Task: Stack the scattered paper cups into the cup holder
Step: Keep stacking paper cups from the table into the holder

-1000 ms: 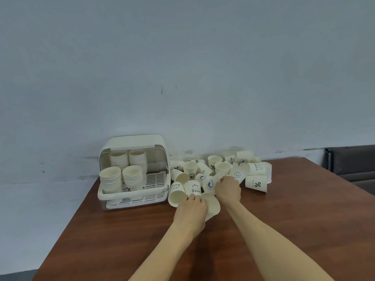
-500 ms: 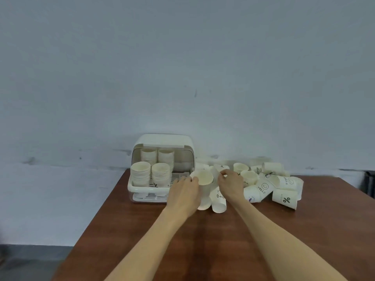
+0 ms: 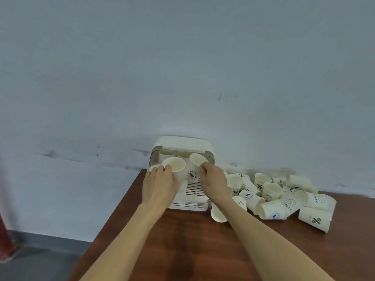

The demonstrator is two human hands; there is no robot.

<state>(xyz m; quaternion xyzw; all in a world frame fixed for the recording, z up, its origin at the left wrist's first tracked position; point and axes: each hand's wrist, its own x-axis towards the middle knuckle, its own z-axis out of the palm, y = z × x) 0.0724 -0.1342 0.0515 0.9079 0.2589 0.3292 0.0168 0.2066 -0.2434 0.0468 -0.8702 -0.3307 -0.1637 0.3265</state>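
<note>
The white cup holder (image 3: 183,142), a lidded box with a slotted tray, stands at the table's far left against the wall. My left hand (image 3: 159,184) grips a cream paper cup (image 3: 175,164) by its rim over the holder's left side. My right hand (image 3: 213,180) pinches a second cup (image 3: 194,173), printed with a dark logo and tilted, over the holder's right side. Stacked cups show dimly at the back of the holder, and a front stack's rim (image 3: 153,167) peeks out beside my left hand. A heap of scattered paper cups (image 3: 274,196) lies to the right.
The brown wooden table (image 3: 192,250) ends at a left edge close to the holder, with grey floor below. A pale blue wall runs directly behind. One loose cup (image 3: 217,213) lies on its side just right of the holder's front corner.
Both hands have lifted a cup each out of the heap and carried them left to the holder. The camera has swung left, so the heap now sits at the right.
</note>
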